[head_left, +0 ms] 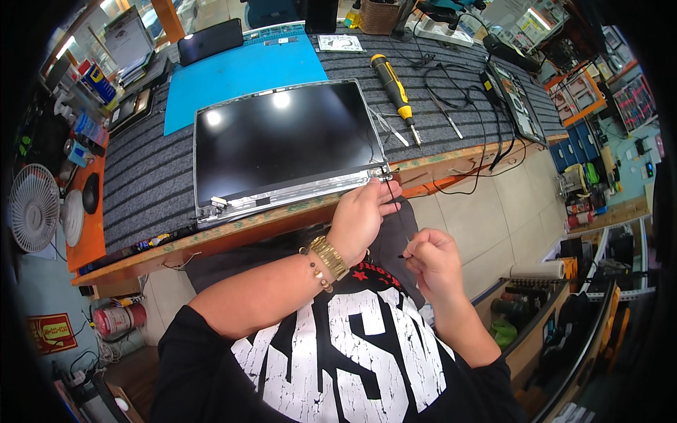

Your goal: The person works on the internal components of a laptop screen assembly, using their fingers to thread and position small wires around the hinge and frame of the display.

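A bare laptop screen (285, 141) in a silver lid lies face up, its lower edge along the front of the bench. My left hand (361, 215) is at its lower right corner, touching the hinge area, with several fingers stretched to the right. A thin black cable (393, 204) runs from that corner across these fingers toward my lap. Lower and to the right, my right hand (431, 257) is closed in a pinch on the cable, and a short dark end pokes out by the fingertips.
Behind the screen lies a blue mat (240, 70). A yellow and black screwdriver (392, 88), tweezers (388, 127) and a thin pen-like tool (444, 113) lie to the right, near loose black cables and an opened laptop base (518, 102). A white fan (34, 206) stands left.
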A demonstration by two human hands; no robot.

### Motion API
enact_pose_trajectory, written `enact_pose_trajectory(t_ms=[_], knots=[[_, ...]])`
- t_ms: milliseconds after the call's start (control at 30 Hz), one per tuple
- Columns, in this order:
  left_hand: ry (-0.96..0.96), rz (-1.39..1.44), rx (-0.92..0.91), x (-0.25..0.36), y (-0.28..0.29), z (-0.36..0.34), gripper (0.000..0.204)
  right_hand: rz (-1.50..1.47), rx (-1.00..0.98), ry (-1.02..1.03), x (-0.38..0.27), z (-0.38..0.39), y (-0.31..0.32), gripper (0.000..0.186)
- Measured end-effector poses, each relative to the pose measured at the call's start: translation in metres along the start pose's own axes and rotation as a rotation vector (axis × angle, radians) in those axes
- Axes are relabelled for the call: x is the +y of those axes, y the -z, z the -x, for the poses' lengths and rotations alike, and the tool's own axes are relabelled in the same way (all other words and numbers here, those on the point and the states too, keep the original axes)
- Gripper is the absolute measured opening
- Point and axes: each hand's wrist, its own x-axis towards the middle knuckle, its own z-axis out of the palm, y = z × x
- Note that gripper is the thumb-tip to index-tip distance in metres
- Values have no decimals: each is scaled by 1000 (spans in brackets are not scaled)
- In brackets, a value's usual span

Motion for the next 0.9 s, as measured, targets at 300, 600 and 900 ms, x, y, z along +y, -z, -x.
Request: enact_pose_trajectory(t_ms=[300,600,900], knots=[[67,-51,-4,2,-1,-2,57,-3,-48,12,-2,25,29,14],[63,-55,-2,0,-3,-5,57,-24,-99,9,6,46,47,15],[45,-44,-3,-3,-4,-7,57,-12,-103,25,6,69,59,15]])
